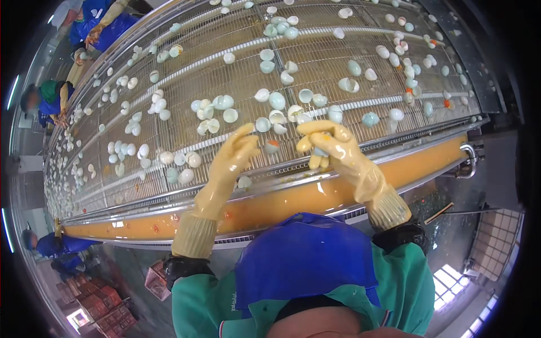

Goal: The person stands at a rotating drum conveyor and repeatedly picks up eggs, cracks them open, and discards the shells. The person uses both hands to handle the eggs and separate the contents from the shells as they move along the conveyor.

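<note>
Hands apart: left hand (234, 152) loosely spread and empty-looking, right hand (339, 147) curled round a pale shell (320, 152) at the belt's (321, 62) near edge; many halves (267, 66) already opened, remaining whole eggs impossible to tell.
</note>
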`<state>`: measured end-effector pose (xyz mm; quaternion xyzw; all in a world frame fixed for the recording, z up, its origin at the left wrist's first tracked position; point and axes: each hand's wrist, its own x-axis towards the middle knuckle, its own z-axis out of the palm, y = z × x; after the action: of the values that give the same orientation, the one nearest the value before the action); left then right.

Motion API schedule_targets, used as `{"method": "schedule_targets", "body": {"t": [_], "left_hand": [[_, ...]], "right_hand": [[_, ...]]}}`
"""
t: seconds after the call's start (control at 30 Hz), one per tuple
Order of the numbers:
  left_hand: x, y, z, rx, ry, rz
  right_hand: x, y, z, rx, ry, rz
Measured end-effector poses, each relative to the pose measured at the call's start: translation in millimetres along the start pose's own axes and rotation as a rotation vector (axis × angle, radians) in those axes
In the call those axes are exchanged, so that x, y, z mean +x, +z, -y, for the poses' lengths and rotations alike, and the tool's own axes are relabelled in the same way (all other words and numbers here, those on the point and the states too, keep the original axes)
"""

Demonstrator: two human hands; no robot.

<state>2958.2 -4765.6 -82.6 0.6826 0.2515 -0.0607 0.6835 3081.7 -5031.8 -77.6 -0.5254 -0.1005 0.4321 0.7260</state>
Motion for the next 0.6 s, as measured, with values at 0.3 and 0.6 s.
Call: {"method": "schedule_targets", "body": {"t": [0.3,0.6], "left_hand": [[66.4,59.6,63.8,0.95,0.295,-0.026],[66.0,52.1,81.9,0.92,0.336,-0.094]], "right_hand": [[-10.8,-79.9,-8.1,-1.232,-0.53,-0.605],[-53.6,-165.4,7.9,-0.825,-0.346,-0.898]]}}
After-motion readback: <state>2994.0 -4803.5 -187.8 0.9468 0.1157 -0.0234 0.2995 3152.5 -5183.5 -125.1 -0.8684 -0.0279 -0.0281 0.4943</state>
